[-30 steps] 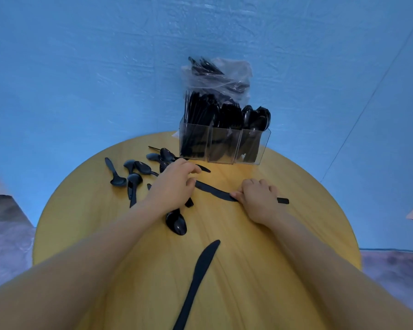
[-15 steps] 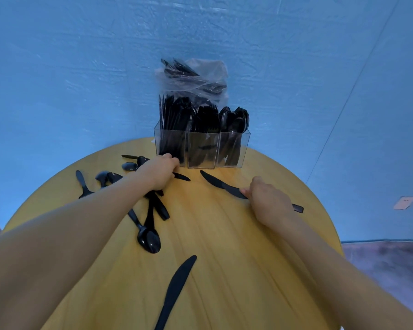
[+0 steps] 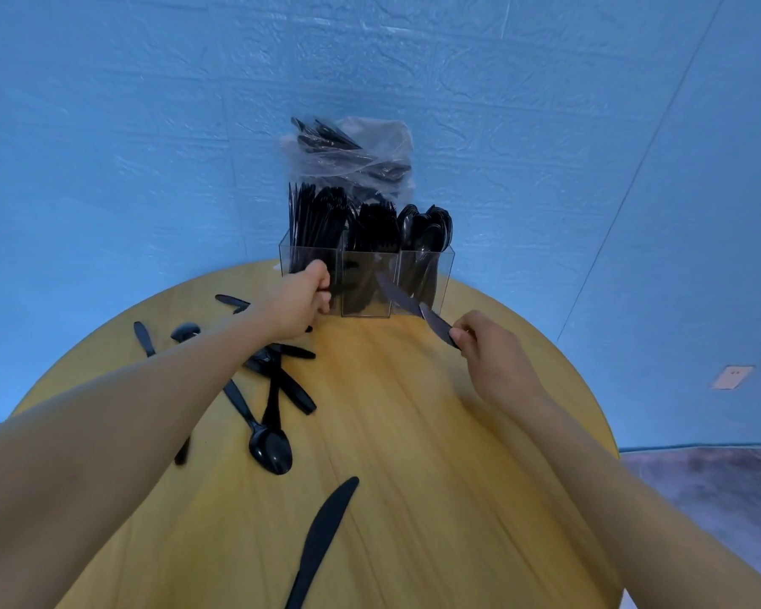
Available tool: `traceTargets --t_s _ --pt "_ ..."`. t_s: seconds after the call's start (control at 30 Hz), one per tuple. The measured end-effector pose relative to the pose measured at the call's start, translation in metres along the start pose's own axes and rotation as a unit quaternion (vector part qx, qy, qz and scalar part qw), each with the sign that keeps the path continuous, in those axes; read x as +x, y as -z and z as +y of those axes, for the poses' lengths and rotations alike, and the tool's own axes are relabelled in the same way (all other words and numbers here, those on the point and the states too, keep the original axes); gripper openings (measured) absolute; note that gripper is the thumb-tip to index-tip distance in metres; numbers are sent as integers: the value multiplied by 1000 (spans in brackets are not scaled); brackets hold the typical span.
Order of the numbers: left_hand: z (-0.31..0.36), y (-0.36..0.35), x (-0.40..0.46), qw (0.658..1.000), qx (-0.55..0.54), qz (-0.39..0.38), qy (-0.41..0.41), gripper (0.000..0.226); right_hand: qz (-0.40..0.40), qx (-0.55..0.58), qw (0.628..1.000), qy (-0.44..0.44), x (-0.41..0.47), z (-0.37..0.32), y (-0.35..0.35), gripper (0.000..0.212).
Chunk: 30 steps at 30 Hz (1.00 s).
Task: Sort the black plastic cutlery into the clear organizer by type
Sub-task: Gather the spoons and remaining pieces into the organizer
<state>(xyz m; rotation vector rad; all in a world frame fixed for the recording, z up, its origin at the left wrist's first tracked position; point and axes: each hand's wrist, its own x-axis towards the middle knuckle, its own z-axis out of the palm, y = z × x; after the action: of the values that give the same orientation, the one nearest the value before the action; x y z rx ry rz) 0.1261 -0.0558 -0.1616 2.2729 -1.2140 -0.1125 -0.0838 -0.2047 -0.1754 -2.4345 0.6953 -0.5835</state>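
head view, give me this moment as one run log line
right hand: pinches knife, lifted | left hand: at organizer front, grip unclear | table: loose knife, spoon

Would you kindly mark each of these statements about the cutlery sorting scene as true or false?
1. The right hand holds a black knife by its handle. True.
2. The clear organizer has five compartments. False: three show.
3. A spoon lies on the table under the left arm. False: it lies in the open, right of the arm.
4. A plastic bag with more cutlery stands behind the organizer. True.
5. The left hand is at the organizer's left end. True.
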Motion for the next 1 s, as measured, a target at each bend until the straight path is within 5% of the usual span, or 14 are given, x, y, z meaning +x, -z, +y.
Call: traceTargets --t_s 0.17,0.27,0.53,0.77,0.9,1.0 --pt "21 25 0 982 -103 154 -21 15 34 104 993 35 -2 -24 6 19" --pt "37 32 -7 956 -230 183 9 24 38 171 984 35 -4 -47 8 14" --pt "65 10 -46 781 -604 139 83 26 -26 266 964 2 -21 -90 -24 15" --pt "65 15 -62 704 -688 158 82 30 -85 278 957 -23 -37 -104 -34 14" --pt "61 17 -67 714 -664 197 103 30 -110 251 962 -6 -41 -107 -34 17" --pt "51 22 -71 691 -675 219 140 29 -93 238 966 -24 -41 -107 -34 19"
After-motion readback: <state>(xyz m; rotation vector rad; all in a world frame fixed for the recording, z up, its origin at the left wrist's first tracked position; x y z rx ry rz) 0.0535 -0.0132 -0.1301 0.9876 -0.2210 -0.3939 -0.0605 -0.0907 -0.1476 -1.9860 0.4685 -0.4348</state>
